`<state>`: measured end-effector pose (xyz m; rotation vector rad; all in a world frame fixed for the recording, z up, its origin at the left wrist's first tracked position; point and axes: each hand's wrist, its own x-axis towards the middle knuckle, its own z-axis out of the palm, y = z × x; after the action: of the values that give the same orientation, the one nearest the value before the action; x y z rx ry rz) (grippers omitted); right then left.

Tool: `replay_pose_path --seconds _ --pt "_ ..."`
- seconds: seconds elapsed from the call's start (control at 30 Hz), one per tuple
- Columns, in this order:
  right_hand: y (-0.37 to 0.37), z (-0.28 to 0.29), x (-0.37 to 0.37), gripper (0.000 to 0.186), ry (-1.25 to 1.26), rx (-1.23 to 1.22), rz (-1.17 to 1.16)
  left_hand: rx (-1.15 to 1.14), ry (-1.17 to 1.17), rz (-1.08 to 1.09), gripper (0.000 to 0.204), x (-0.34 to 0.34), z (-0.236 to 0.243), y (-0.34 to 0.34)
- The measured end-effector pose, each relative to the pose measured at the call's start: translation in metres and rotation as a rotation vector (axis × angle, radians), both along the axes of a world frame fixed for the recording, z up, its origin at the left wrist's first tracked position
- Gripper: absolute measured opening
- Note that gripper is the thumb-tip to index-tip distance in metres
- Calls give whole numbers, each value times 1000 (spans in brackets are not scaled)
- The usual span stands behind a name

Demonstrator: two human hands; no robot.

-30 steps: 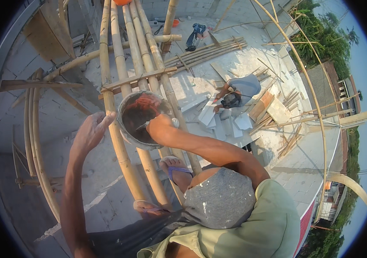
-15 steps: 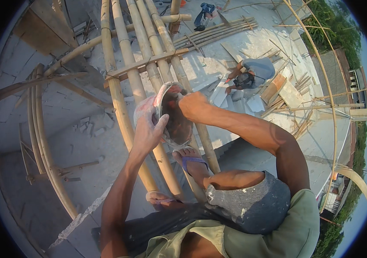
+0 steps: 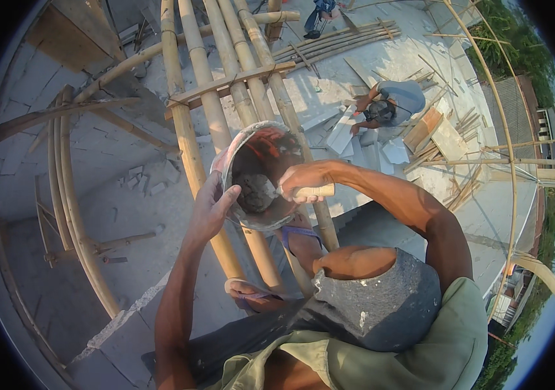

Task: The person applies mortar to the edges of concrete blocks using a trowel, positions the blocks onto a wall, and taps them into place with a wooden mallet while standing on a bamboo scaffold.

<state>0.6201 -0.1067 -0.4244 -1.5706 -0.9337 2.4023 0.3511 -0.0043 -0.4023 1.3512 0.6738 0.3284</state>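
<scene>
A round bucket (image 3: pixel 271 138), red inside and caked grey along its rim, tilts so that its mouth faces me. My left hand (image 3: pixel 207 209) grips its left rim, with the thumb over the edge. Lumpy grey mortar (image 3: pixel 255 193) lies in the bottom. At the right side of the mouth, my right hand (image 3: pixel 304 178) is closed around a trowel, whose pale wooden handle (image 3: pixel 320 191) sticks out toward the right. Its blade end points into the bucket, mostly hidden by mortar and fingers.
My sandalled feet (image 3: pixel 303 239) rest on bamboo poles (image 3: pixel 189 140) high above the floor. A wooden crosspiece (image 3: pixel 232 82) lies over them. Below at the right, another person (image 3: pixel 394 104) bends over pale blocks (image 3: pixel 342 133). Thin bamboo uprights (image 3: pixel 503 130) stand farther right.
The bucket has turned its mouth more toward me, so the mortar now shows. My right hand has moved slightly down and right, bringing the trowel handle into sight.
</scene>
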Motion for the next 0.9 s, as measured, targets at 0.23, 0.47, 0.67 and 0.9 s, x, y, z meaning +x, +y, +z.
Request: replay_pose_path --seconds 0.23,0.47,0.67,0.9 --pt "-13 2 -40 28 -1237 1029 233 23 98 -130 52 -5 -2 13" --pt "-10 33 -41 22 -1131 996 359 31 88 -97 34 -15 1 5" --pt "-31 38 -38 22 -981 877 586 136 125 -116 35 -5 -3 -9" --pt "-40 13 -34 19 -993 762 466 276 179 -240 32 -5 -5 -14"
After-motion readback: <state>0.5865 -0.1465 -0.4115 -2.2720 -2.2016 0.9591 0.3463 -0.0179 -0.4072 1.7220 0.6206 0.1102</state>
